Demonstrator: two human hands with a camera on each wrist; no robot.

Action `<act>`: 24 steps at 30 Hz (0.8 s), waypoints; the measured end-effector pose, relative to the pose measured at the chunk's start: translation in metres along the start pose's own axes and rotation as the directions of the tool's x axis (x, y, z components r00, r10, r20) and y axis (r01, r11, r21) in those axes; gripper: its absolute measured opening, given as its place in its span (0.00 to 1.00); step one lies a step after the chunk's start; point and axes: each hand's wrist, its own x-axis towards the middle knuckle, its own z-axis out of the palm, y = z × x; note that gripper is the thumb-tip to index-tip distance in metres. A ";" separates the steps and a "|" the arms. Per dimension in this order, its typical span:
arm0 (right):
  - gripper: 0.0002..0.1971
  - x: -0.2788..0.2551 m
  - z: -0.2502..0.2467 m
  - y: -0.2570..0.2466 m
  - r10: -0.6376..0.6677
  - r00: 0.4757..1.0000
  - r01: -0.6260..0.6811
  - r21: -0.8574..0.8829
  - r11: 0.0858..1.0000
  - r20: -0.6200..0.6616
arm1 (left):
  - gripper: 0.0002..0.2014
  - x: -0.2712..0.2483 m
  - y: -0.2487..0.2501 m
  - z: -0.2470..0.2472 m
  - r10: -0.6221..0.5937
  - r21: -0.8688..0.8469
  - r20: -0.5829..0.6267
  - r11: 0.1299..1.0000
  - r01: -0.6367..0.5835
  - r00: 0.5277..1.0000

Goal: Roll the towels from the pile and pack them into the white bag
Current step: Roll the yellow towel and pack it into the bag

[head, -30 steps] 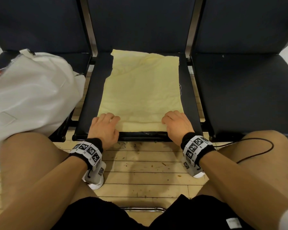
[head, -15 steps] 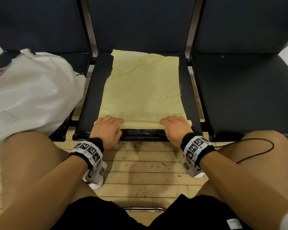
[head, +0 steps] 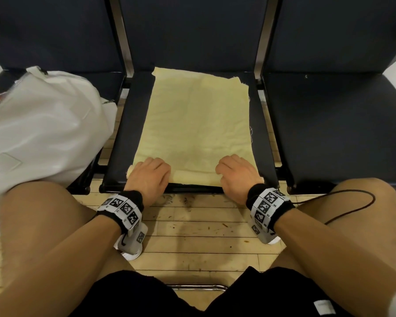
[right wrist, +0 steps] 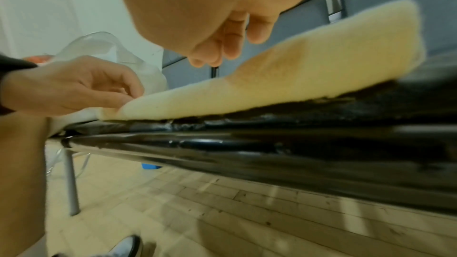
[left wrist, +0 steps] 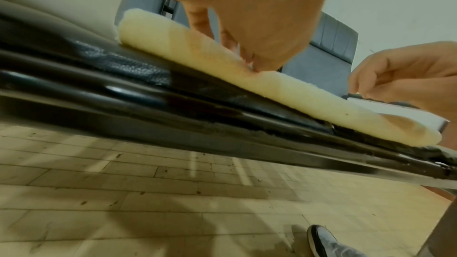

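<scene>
**pale yellow towel part-rolled at the near edge of the middle seat**

the pale yellow terry towel (head: 199, 124) lies flat along the middle seat of the dark padded bench (head: 329, 124), its far end up against the backrest. its near end is turned into a short, low roll that runs across the seat's near edge, from just left of one hand to under the other; the left wrist view shows this roll (left wrist: 247, 77) as a soft tube lying on the black cushion, just behind the seat's shiny front rail.

the left hand (head: 150, 177) sits on the left end of the roll, fingers curled over its top, thumb side toward the middle. the right hand (head: 238, 173) sits on the right end the same way, fingers bent down over the cloth. each grip is curled onto the towel rather than spread flat, and the two hands are well apart with bare roll between them.

to the left, the soft white fabric bag (head: 39, 124) slumps over the left seat and against the person's left knee, with something red and orange showing at its far-left opening. the right seat is dark padding. below the bench lies a pale wooden plank floor (head: 192, 227), scuffed with dark marks. both wrists carry black bands with checkered marker tags.
</scene>
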 end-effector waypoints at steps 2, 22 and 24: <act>0.13 -0.006 0.004 -0.005 -0.025 0.994 0.025 0.004 1.000 0.106 | 0.17 -0.003 0.001 0.003 0.011 -0.051 0.075 0.999 -0.007 0.997; 0.16 -0.010 0.005 0.003 0.176 0.977 -0.175 -0.023 0.984 0.124 | 0.13 0.002 -0.006 0.000 -0.068 -0.040 0.152 0.996 0.075 0.986; 0.18 -0.008 0.004 0.006 0.222 0.964 -0.217 -0.049 0.975 0.148 | 0.14 0.002 -0.007 0.000 -0.077 -0.023 0.140 0.996 0.081 0.987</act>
